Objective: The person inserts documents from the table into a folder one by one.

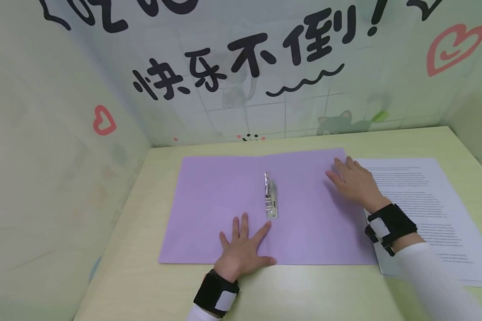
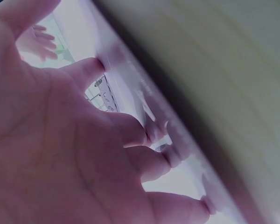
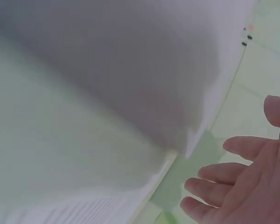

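Note:
A purple folder [image 1: 221, 191] lies spread flat on the table, with a metal lever clip [image 1: 271, 198] fixed near its middle fold. My left hand [image 1: 243, 254] rests on the folder's lower edge, fingers spread, just below the clip; the left wrist view shows its fingertips touching the purple surface. Over the folder's upper right corner is my right hand [image 1: 355, 183], its fingers extended and holding nothing. In the right wrist view that hand [image 3: 242, 182] appears raised off the surface. Beside the folder lie printed sheets [image 1: 425, 214], partly covered by the right wrist and sleeve.
The light wooden table [image 1: 124, 249] meets a wall [image 1: 233, 120] with black lettering at the back and a plain wall [image 1: 56, 191] at the left. Each wrist wears a black strap [image 1: 391, 227].

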{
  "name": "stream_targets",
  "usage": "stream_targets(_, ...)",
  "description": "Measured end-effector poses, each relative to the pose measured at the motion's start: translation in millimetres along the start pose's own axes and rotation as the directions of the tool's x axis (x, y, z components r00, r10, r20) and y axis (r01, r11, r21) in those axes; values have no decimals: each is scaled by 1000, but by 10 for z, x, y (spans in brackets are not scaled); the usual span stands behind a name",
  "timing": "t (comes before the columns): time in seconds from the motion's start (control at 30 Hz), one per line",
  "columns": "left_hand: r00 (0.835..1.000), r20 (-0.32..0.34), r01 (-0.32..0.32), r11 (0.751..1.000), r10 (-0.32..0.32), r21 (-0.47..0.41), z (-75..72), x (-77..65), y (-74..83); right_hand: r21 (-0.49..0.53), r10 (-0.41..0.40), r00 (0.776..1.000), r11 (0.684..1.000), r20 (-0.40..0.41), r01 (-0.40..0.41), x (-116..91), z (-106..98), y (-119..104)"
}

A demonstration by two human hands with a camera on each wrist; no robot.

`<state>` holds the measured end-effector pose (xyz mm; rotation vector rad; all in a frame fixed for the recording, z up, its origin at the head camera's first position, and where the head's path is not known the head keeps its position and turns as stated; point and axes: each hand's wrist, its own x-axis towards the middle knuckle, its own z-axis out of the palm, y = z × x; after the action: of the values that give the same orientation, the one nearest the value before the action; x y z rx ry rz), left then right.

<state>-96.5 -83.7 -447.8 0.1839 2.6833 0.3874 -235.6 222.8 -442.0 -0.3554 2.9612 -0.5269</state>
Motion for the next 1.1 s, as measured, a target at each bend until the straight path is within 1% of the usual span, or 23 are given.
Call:
stream_targets(0.13,1000,-2,0,1000,0,-4,-12,-1,-5,18,41,999,999,-3,-41,-140,-100,246)
stream_targets(0.27,1000,1,-3,1000,3,-5,-10,2,-9,35,100,995,994,17,-101,-289,-170,494)
stream_targets(0.5,1000,-6,-7,1000,7,-4,-7,11,-16,48,156,988,987,-10,-155,-549,-220,938)
stream_targets(0.63,1000,-14,-1,1000,1,-8,-6,13,-26,57,184,983,982,-24,-182,-691,-219,1094)
stream_targets(0.77,1000,-16,2,1000,-3,-21,-9,12,-31,46,244,967,970,-81,-241,-833,-222,1179)
stream_targets(0.87,1000,-13,2,1000,-3,-28,-13,7,-31,49,314,940,949,-131,-310,-929,-242,1224)
stream_targets(0.97,1000,-14,2,1000,-2,-26,-14,3,-32,73,410,901,912,-144,-404,-1001,-278,1254)
stream_targets(1.03,1000,-17,0,1000,0,-25,-13,4,-32,78,485,863,874,-138,-479,-1033,-310,1264)
stream_targets(1.1,1000,-18,-2,1000,1,-25,-10,7,-33,58,554,824,832,-118,-552,-1055,-345,1277)
